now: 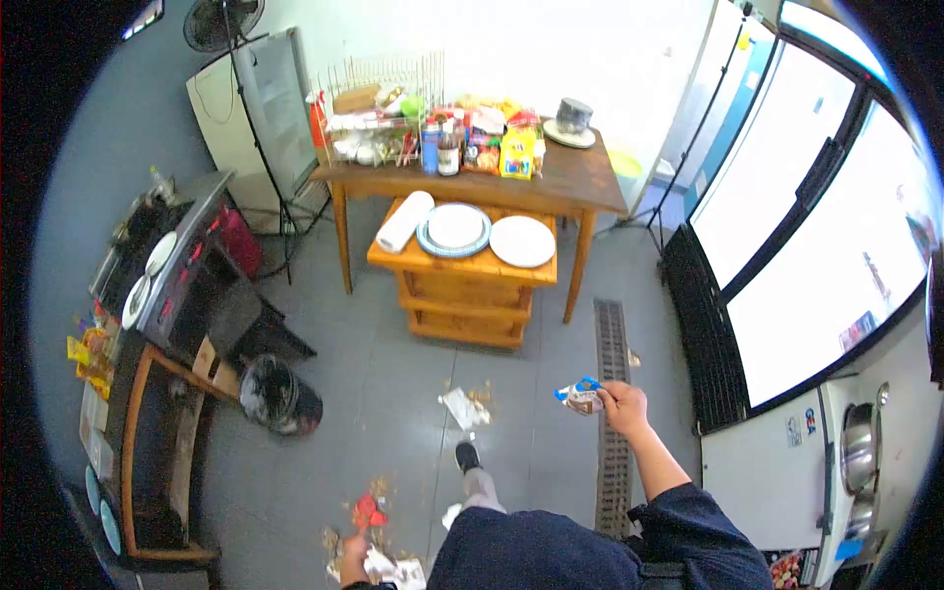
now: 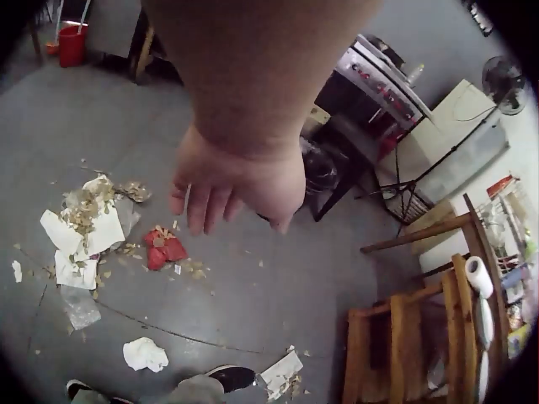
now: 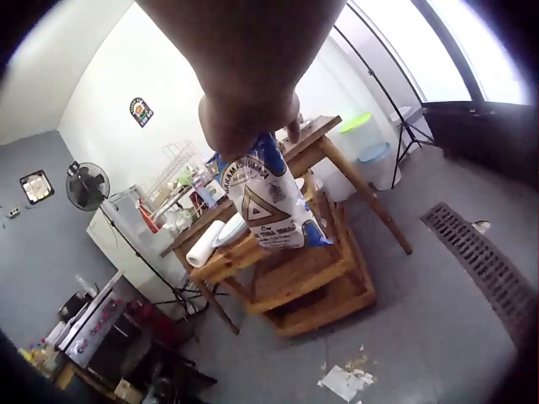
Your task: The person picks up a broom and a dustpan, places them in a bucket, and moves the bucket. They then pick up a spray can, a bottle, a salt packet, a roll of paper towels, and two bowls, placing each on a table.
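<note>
My right hand (image 1: 625, 407) pinches the top of a small blue and white packet (image 3: 274, 204) with a brown triangle printed on it. It hangs out in front of me, high over the floor, beside the drain grate in the head view. My left hand (image 2: 236, 181) holds nothing, and its fingers hang loosely down. Under it on the floor lies a crumpled red wrapper (image 2: 164, 248) among brown scraps. Left of that wrapper in the left wrist view, white paper and clear plastic (image 2: 88, 227) lie in a heap with more scraps on top.
A black bin (image 1: 280, 395) stands to the left, near the stove counter. Ahead, a wooden trolley (image 1: 462, 280) with plates and a paper roll sits before a loaded table (image 1: 580, 175). More white paper (image 1: 462, 408) lies by my shoe. A drain grate (image 1: 612, 433) runs along the right.
</note>
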Demonstrator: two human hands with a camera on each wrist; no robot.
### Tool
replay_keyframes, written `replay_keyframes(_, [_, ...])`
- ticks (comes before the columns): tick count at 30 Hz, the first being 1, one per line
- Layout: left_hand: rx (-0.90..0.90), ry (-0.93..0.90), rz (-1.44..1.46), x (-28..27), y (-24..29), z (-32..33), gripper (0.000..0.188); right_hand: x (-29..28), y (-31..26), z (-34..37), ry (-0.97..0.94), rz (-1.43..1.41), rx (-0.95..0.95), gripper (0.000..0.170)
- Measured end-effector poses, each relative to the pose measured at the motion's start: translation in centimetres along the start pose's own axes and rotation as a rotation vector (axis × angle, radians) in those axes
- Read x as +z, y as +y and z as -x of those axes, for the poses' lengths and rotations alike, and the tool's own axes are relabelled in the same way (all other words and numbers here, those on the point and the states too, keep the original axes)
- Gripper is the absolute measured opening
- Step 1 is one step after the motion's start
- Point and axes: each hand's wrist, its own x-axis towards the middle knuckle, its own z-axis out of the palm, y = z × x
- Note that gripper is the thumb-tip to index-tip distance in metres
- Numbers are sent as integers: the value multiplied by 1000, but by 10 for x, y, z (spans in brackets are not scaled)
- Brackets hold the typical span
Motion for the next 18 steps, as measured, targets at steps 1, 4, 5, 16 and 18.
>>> replay_keyframes(1, [16, -27, -69, -2, 12, -17, 51, 10, 2, -23, -2, -7, 18, 15])
replay_keyframes(4, [15, -84, -147, 2, 39, -64, 47, 31, 6, -81, 4, 15, 31, 15])
replay_keyframes(5, [20, -89, -141, 3, 54, -77, 46, 37, 7, -103, 21, 21, 21, 15])
replay_keyframes(16, [143, -24, 183, 3, 227, -186, 34, 60, 49, -367, 86, 76, -100, 14])
replay_keyframes(18, [59, 52, 194, -8, 286, -133, 34, 69, 64, -420, 113, 67, -133, 14])
